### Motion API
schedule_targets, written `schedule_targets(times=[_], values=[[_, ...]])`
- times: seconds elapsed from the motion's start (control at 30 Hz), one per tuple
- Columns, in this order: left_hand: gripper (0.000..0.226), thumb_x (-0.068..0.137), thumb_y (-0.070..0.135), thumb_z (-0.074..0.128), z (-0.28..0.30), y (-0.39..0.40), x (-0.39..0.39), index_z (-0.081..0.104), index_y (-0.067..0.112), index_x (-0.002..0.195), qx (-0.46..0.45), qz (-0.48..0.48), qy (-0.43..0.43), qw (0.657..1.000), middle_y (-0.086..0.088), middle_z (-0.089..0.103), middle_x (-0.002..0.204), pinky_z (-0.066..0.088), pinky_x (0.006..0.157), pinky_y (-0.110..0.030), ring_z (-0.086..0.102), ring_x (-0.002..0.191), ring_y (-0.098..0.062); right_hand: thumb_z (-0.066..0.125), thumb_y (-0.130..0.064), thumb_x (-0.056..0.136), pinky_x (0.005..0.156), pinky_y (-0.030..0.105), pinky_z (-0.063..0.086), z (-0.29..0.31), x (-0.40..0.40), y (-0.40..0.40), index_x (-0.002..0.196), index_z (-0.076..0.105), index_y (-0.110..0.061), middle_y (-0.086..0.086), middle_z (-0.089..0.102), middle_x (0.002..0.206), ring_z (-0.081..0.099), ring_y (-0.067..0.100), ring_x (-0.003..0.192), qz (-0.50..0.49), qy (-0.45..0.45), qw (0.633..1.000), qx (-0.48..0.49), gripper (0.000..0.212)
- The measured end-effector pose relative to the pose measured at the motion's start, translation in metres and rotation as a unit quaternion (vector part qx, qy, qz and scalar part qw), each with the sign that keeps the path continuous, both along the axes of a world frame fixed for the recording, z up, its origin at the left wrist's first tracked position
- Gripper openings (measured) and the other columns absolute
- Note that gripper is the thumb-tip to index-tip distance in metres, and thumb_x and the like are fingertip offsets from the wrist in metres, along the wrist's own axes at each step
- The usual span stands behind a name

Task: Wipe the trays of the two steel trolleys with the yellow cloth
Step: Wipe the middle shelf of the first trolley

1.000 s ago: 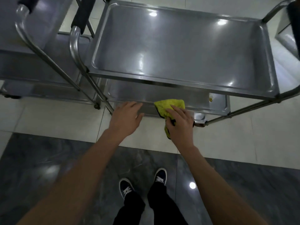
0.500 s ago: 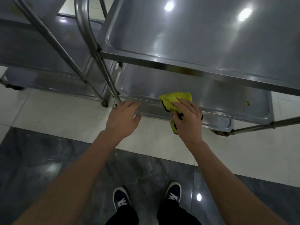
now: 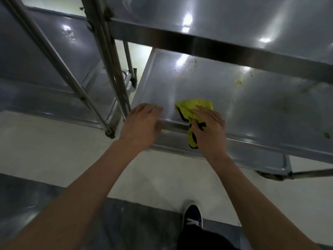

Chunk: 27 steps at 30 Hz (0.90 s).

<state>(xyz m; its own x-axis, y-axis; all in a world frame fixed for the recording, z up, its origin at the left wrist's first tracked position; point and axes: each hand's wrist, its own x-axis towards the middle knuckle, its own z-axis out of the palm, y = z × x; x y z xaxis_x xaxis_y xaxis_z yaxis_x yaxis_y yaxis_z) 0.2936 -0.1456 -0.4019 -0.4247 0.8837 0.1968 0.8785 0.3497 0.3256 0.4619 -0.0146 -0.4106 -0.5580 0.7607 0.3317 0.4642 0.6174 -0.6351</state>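
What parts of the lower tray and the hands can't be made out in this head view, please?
- Lower tray: its far part is hidden behind the upper tray.
- Yellow cloth: its middle is covered by the right hand, so the right fingers' grip is unclear.
- Left hand: only its back shows, so contact with the tray rim cannot be confirmed.
- Yellowish specks: too small to identify.

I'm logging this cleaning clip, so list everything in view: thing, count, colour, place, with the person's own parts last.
steel trolleys: 2, grey; right one in front, left one beside it.
lower tray: 1, grey steel, right trolley, under its top tray.
yellow cloth: 1, yellow with dark edging, on the lower tray's near edge.
food specks: several, yellowish, on the lower tray.
floor: pale tiles, dark tiles nearer.
shoe: 1, dark, bottom.
left hand: 1, on the tray's near rim.
right hand: 1, holding the cloth.
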Motion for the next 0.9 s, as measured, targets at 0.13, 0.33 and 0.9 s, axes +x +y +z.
schedule_targets(times=[0.13,0.33,0.9], values=[[0.043,0.086,0.021,0.066,-0.036,0.017,-0.014,0.065,0.01,0.127,0.024,-0.004,0.042,0.999,-0.01,0.065,0.126,0.049,0.1,-0.047,0.056,0.12,-0.036,0.07,-0.007,0.082,0.093,0.053,0.049,-0.032,-0.028,0.025,0.111,0.075,-0.014,0.004,0.069,0.122,0.06,0.032,0.114,0.0,0.05,0.997,0.051,0.03],[0.031,0.086,0.017,0.063,-0.059,0.015,-0.017,0.069,0.008,0.115,0.029,-0.011,0.09,0.995,-0.011,0.066,0.118,0.047,0.099,-0.047,0.058,0.114,-0.036,0.071,-0.008,0.082,0.093,0.047,0.049,-0.049,-0.043,0.028,0.113,0.073,-0.017,0.004,0.069,0.121,0.061,0.033,0.11,0.026,0.022,0.998,0.059,0.033],[0.023,0.098,0.02,0.05,-0.078,0.009,-0.031,0.07,0.009,0.097,0.03,0.013,0.136,0.99,-0.009,0.062,0.099,0.049,0.079,-0.048,0.06,0.089,-0.032,0.063,-0.028,0.091,0.103,0.048,0.037,-0.076,-0.087,0.024,0.134,0.059,-0.027,-0.001,0.058,0.138,0.048,0.026,0.129,0.127,-0.066,0.986,0.084,0.043]])
